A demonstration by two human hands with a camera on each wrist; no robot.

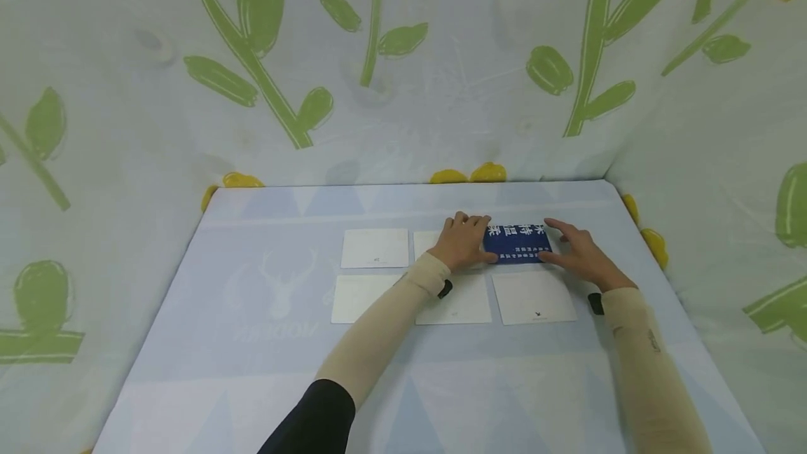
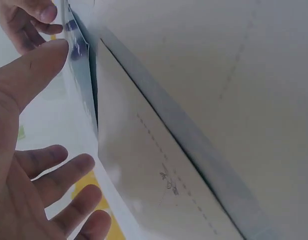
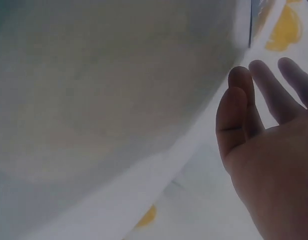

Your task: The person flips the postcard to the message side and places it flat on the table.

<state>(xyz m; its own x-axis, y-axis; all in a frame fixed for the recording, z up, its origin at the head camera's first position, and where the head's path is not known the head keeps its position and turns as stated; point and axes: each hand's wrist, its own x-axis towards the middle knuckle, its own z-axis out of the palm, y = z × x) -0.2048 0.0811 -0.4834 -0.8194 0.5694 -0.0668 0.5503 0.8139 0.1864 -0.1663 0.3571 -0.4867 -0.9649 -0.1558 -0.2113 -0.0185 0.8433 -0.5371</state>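
Observation:
A flat, dark blue rectangle with white lettering (image 1: 518, 246) lies in the far row, between both hands. My left hand (image 1: 463, 240) is at its left edge, fingers spread and thumb at the near corner. At the right edge is my right hand (image 1: 581, 258), index finger by the far corner and thumb by the near one. Behind the left hand, a white rectangle (image 1: 424, 240) is partly covered. The left wrist view shows the left thumb (image 2: 49, 65) beside the blue piece's shiny edge (image 2: 79, 50). In the right wrist view the right fingers (image 3: 232, 117) are slightly bent.
Another white rectangle (image 1: 375, 248) lies at the left of the far row. Three more form the near row: left (image 1: 359, 296), middle (image 1: 459, 301), right (image 1: 536, 298). They lie on a pale blue patterned table (image 1: 252, 363). Flower-printed curtains (image 1: 454, 111) hang around it.

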